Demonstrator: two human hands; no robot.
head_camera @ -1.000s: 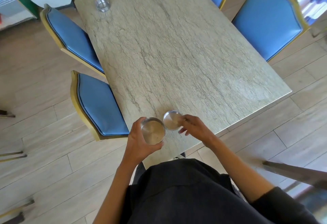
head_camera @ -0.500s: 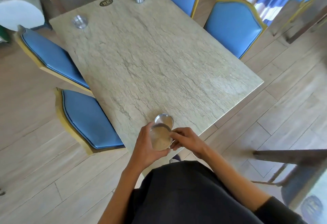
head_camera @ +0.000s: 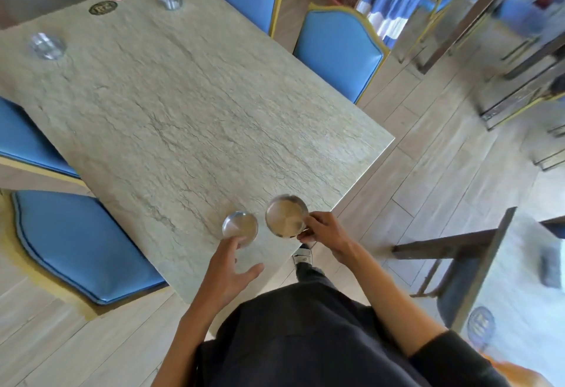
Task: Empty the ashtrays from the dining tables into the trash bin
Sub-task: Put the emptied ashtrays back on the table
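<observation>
Here the right hand [head_camera: 324,233] pinches a steel ashtray [head_camera: 286,216] by its rim, held over the worktop [head_camera: 183,105] corner, prob. for carrying off to a bin. Left hand [head_camera: 227,267], fingers apart, touches 2nd ashtray [head_camera: 240,226] resting on the worktop.

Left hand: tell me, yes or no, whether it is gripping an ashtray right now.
No: the left hand hovers open-fingered just behind the near ashtray on the table, fingertips at its rim, without closing round it.

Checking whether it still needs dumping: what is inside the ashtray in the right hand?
The ashtray pinched by the right hand shows a bare, shiny metal floor; no ash or butts visible. The fingers cover its near rim.
</observation>
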